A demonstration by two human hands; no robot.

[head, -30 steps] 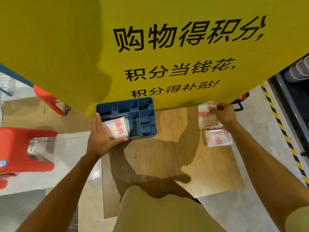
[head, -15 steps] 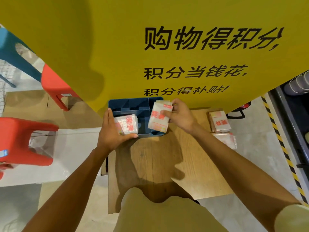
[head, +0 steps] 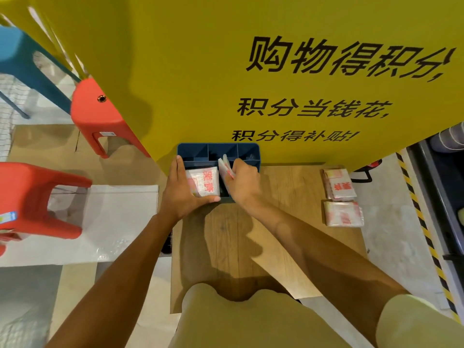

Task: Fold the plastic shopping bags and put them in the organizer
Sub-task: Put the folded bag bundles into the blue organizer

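The blue organizer sits at the twelve o'clock edge of the wooden bench, pushed right up against a big yellow sign board printed with black Chinese characters. The left hand braces the organizer's nine o'clock side, fingers straight along the wall and thumb hooked across the near edge, its grip released rather than clenched. A folded bag with red print lies flat in the near-left compartment, just beside that hand. The right hand is grasping another folded bag on edge, lowering it into the compartment just to the right; the hand covers much of that slot, so how deep the bag sits cannot be told.

At three o'clock on the bench, well apart from the organizer, two more folded bags wait: one farther off, one nearer. Off the bench at nine o'clock stand a red stool and, behind it, a second red stool and a teal stool. A black-and-yellow hazard stripe runs along the floor at three o'clock.
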